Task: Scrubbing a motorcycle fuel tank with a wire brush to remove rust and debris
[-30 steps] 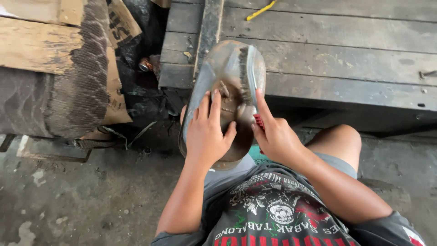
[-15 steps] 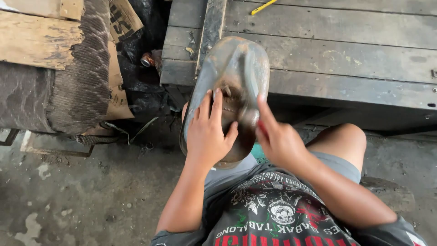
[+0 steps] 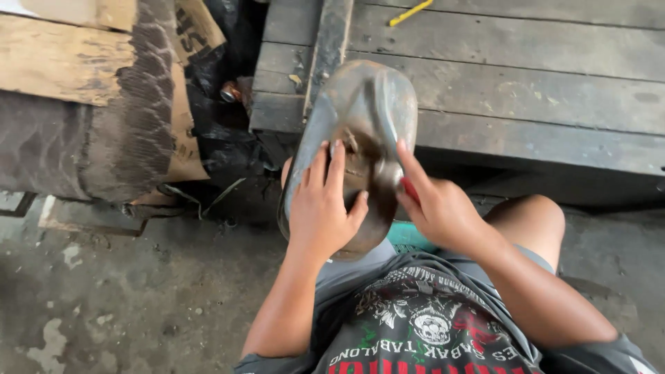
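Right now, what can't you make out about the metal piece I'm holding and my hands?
Head view only:
- Red tool: mostly hidden inside the right hand; its kind is unclear.
- Metal piece: its lower part is covered by the left hand; its surface is blurred.
- Teal object: mostly hidden under the right hand.
- Yellow object: cut by the top edge.

I count two hands, my left hand (image 3: 322, 208) and my right hand (image 3: 438, 208). There is one dented metal pan (image 3: 360, 118), one red thing (image 3: 410, 190), one yellow stick (image 3: 410, 12), and one wooden counter (image 3: 540, 104).
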